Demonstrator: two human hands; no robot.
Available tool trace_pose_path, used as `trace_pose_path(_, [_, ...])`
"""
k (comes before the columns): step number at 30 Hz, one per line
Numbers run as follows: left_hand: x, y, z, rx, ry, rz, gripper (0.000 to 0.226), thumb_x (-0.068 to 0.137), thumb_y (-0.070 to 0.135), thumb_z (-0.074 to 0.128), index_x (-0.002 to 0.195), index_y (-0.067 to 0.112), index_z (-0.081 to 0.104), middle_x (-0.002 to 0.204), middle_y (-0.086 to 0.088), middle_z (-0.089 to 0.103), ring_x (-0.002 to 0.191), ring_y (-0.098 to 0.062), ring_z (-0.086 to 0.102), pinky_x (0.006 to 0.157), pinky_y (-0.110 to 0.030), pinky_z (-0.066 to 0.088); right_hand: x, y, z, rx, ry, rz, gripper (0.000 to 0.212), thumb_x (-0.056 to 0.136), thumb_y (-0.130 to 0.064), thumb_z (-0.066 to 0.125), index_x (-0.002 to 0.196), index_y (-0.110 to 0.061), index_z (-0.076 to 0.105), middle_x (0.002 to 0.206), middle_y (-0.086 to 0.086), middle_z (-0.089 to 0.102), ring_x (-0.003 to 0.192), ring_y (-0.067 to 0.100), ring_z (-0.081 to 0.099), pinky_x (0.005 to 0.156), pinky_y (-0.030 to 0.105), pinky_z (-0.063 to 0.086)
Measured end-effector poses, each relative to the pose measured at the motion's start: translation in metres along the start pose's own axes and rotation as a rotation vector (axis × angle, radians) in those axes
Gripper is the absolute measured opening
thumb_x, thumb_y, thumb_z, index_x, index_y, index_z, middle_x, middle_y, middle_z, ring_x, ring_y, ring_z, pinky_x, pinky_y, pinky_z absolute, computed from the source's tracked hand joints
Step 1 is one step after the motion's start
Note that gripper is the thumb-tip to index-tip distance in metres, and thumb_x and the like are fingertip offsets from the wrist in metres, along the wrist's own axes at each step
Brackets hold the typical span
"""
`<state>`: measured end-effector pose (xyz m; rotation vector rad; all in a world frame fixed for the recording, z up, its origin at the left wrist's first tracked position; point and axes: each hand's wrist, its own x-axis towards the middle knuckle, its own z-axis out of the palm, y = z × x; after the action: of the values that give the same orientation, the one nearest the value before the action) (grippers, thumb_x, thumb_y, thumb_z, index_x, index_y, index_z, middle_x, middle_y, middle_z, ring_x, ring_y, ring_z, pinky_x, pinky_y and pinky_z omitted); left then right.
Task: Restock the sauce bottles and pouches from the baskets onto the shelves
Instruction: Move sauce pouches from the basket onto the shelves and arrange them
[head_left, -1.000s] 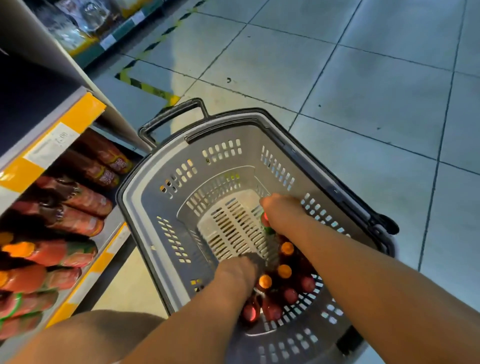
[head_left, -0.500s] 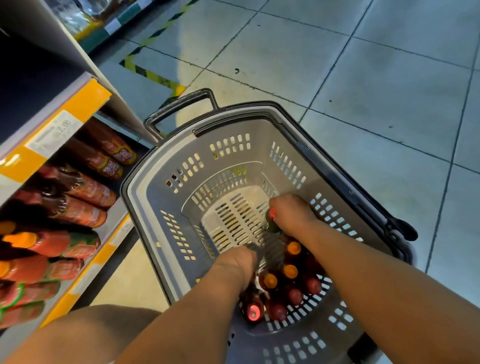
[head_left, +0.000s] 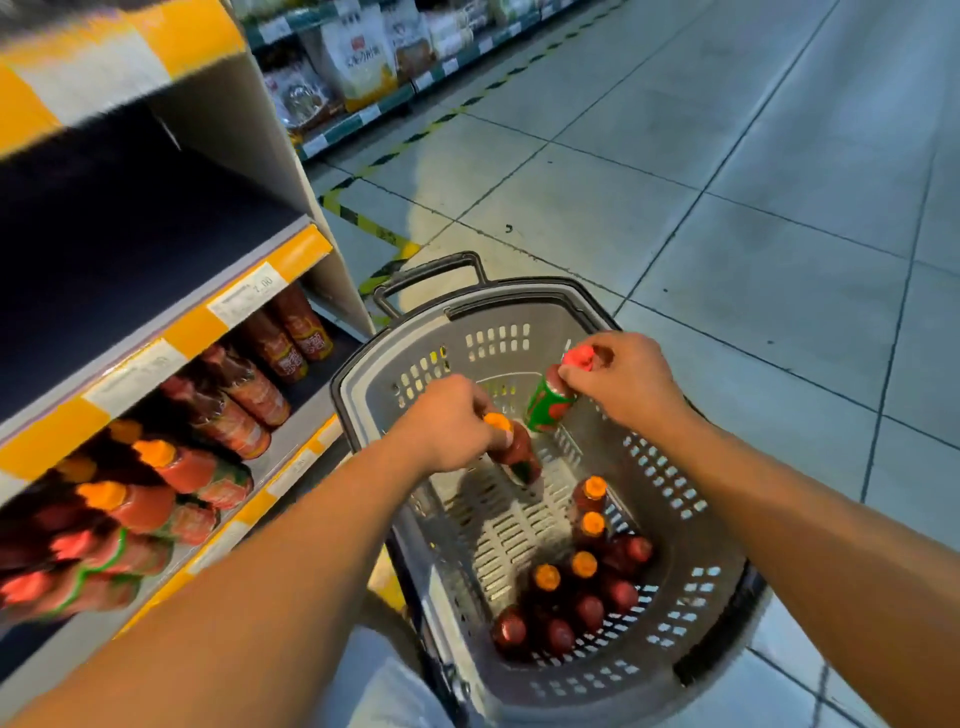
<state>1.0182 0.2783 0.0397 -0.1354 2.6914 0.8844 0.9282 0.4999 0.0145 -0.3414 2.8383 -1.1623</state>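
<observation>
A grey plastic basket (head_left: 670, 525) stands on the floor in front of me, with several sauce bottles (head_left: 576, 597) upright in its near end. My left hand (head_left: 447, 421) grips an orange-capped sauce bottle (head_left: 517, 449) by the neck, held above the basket. My right hand (head_left: 623, 382) holds a red-capped bottle with a green label (head_left: 548, 402) by its top, also lifted over the basket. To the left, the lower shelf (head_left: 291, 441) carries rows of similar bottles (head_left: 171, 478) lying on their sides.
The shelf above (head_left: 156, 249) is dark and bare, with yellow price strips (head_left: 249, 291) along its edge. The basket's black handle (head_left: 431, 275) points away from me. Tiled floor (head_left: 727, 208) stretches to the right; another rack with bagged goods (head_left: 358, 62) stands far back.
Both hands have risen out of the basket, each lifting a bottle it took hold of among the cluster. The view has tilted up, showing more of the shelves.
</observation>
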Motion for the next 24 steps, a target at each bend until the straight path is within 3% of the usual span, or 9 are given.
trace_pose_path(4, [-0.051, -0.001, -0.070, -0.124, 0.264, 0.057, 0.035, 0.084, 0.038, 0.078, 0.076, 0.005, 0.070, 0.073, -0.021, 0.068, 0.067, -0.032, 0.066, 0.067, -0.049, 0.054, 0.004, -0.051, -0.034, 0.125, 0.088, -0.065, 0.017, 0.082, -0.041, 0.080, 0.077, -0.026, 0.073, 0.056, -0.018, 0.058, 0.052, 0.001, 0.048, 0.049, 0.017, 0.037])
trace_pose_path(7, [-0.097, -0.013, -0.117, -0.176, 0.484, 0.049, 0.037, 0.079, 0.047, 0.072, 0.073, 0.011, 0.070, 0.067, -0.011, 0.069, 0.070, -0.031, 0.070, 0.063, -0.048, 0.056, 0.000, -0.098, -0.050, 0.237, 0.130, -0.126, 0.028, 0.080, -0.046, 0.078, 0.078, -0.018, 0.076, 0.061, 0.001, 0.062, 0.057, 0.005, 0.046, 0.056, 0.029, 0.038])
trace_pose_path(9, [-0.125, -0.026, -0.145, -0.199, 0.603, 0.024, 0.036, 0.076, 0.049, 0.069, 0.070, 0.013, 0.069, 0.060, -0.004, 0.068, 0.060, -0.023, 0.069, 0.056, -0.041, 0.056, -0.007, -0.131, -0.053, 0.282, 0.131, -0.151, 0.031, 0.075, -0.055, 0.077, 0.083, -0.025, 0.078, 0.073, 0.011, 0.071, 0.062, 0.008, 0.053, 0.062, 0.031, 0.044])
trace_pose_path(11, [-0.155, -0.041, -0.172, -0.201, 0.685, -0.011, 0.038, 0.074, 0.052, 0.070, 0.069, 0.014, 0.070, 0.057, -0.001, 0.068, 0.049, -0.011, 0.063, 0.047, -0.029, 0.049, -0.016, -0.163, -0.051, 0.316, 0.124, -0.175, 0.028, 0.071, -0.058, 0.078, 0.082, -0.032, 0.078, 0.075, 0.005, 0.073, 0.063, 0.006, 0.058, 0.067, 0.032, 0.051])
trace_pose_path(13, [-0.186, -0.059, -0.194, -0.254, 0.707, -0.047, 0.038, 0.071, 0.057, 0.070, 0.071, 0.020, 0.074, 0.061, -0.003, 0.071, 0.049, -0.011, 0.063, 0.050, -0.029, 0.050, -0.026, -0.195, -0.044, 0.339, 0.092, -0.205, 0.030, 0.069, -0.060, 0.079, 0.080, -0.032, 0.078, 0.070, -0.002, 0.073, 0.058, 0.004, 0.059, 0.065, 0.034, 0.052])
trace_pose_path(16, [-0.239, -0.085, -0.218, -0.311, 0.718, -0.084, 0.039, 0.069, 0.060, 0.069, 0.072, 0.022, 0.078, 0.062, -0.006, 0.071, 0.051, -0.018, 0.064, 0.054, -0.035, 0.055, -0.044, -0.242, -0.023, 0.348, 0.019, -0.276, 0.034, 0.066, -0.063, 0.078, 0.077, -0.030, 0.077, 0.064, 0.001, 0.071, 0.047, 0.004, 0.055, 0.052, 0.027, 0.046])
trace_pose_path(18, [-0.275, -0.103, -0.227, -0.285, 0.756, -0.096, 0.034, 0.077, 0.053, 0.072, 0.073, 0.020, 0.077, 0.060, -0.006, 0.070, 0.048, -0.015, 0.061, 0.046, -0.027, 0.051, -0.056, -0.271, -0.005, 0.334, -0.029, -0.317, 0.036, 0.067, -0.061, 0.079, 0.074, -0.026, 0.076, 0.062, 0.006, 0.069, 0.044, 0.007, 0.053, 0.046, 0.026, 0.045])
trace_pose_path(20, [-0.312, -0.122, -0.234, -0.258, 0.765, -0.105, 0.026, 0.084, 0.045, 0.073, 0.074, 0.021, 0.077, 0.063, -0.004, 0.072, 0.050, -0.012, 0.061, 0.049, -0.023, 0.052, -0.068, -0.301, 0.018, 0.355, -0.103, -0.353, 0.046, 0.070, -0.056, 0.083, 0.072, -0.012, 0.073, 0.059, 0.010, 0.067, 0.043, 0.010, 0.053, 0.044, 0.027, 0.043])
trace_pose_path(24, [-0.391, -0.162, -0.241, -0.161, 0.724, -0.165, 0.024, 0.087, 0.044, 0.072, 0.078, 0.021, 0.075, 0.067, -0.001, 0.072, 0.059, -0.010, 0.063, 0.059, -0.035, 0.051, -0.101, -0.359, 0.068, 0.354, -0.255, -0.434, 0.053, 0.073, -0.053, 0.084, 0.071, -0.003, 0.068, 0.060, 0.017, 0.065, 0.046, 0.014, 0.053, 0.046, 0.030, 0.045])
